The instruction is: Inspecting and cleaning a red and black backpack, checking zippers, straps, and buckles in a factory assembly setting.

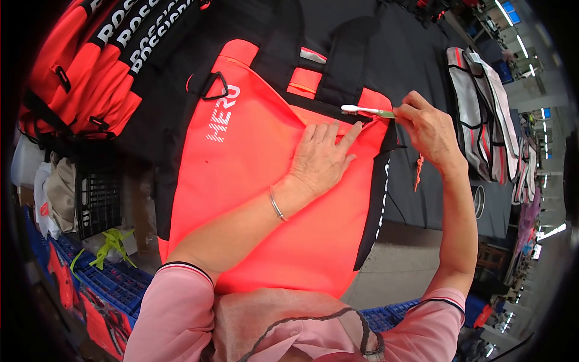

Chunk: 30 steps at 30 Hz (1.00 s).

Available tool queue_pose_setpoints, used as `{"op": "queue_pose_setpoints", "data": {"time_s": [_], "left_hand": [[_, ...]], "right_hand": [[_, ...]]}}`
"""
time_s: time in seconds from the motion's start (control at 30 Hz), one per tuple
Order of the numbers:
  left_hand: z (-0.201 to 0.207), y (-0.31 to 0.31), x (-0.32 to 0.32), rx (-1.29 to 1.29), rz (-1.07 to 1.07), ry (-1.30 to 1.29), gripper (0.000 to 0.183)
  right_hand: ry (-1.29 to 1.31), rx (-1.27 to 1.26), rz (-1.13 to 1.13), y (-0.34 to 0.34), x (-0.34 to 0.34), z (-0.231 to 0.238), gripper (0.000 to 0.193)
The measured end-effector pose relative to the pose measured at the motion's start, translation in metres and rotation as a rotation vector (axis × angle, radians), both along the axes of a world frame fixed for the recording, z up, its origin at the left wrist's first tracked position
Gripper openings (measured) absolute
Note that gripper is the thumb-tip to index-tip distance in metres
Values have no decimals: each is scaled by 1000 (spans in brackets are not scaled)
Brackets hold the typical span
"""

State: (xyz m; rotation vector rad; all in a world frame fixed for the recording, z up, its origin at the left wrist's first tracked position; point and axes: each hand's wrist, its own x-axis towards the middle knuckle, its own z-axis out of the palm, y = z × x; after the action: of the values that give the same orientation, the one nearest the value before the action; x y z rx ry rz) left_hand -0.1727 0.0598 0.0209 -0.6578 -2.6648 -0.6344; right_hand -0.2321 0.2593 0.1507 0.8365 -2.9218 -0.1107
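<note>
A bright coral-red bag (271, 229) with black side panels and black straps (347, 60) lies before me, partly on the black table. My left hand (319, 154) rests flat on its upper part, fingers spread toward the top seam at the right. Between the fingers and thumb of my right hand (429, 125) is a toothbrush (368, 110), its white head pointing left and its handle greenish. The brush lies over the bag's upper right corner, just above my left fingertips. I cannot tell whether the bristles touch the fabric.
Several similar red and black bags (90, 78) are piled at the far left. Grey and white strip-shaped pieces (476, 114) lie at the right of the black table (416, 66). A black crate (99, 199) and blue crates (114, 283) stand low at the left.
</note>
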Motion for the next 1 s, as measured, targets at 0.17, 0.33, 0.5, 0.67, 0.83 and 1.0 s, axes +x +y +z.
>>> {"op": "queue_pose_setpoints", "data": {"time_s": [0.17, 0.33, 0.5, 0.67, 0.83, 1.0], "left_hand": [[1, 1, 0, -12, -3, 9, 63], [-1, 2, -2, -28, -8, 48, 60], [1, 2, -2, -3, -24, 20, 61], [-2, 0, -3, 17, -28, 23, 63], [-1, -1, -5, 2, -24, 66, 66], [-3, -3, -6, 7, -32, 66, 67]], "right_hand": [[12, -45, -15, 3, 5, -2, 7], [44, -114, -8, -5, 3, -17, 8], [-18, -281, -34, -15, -3, -15, 8], [-58, -523, -220, 9, -9, -7, 11], [4, -700, -406, 12, -2, -35, 17], [-40, -827, -569, -2, -6, -44, 41]]}}
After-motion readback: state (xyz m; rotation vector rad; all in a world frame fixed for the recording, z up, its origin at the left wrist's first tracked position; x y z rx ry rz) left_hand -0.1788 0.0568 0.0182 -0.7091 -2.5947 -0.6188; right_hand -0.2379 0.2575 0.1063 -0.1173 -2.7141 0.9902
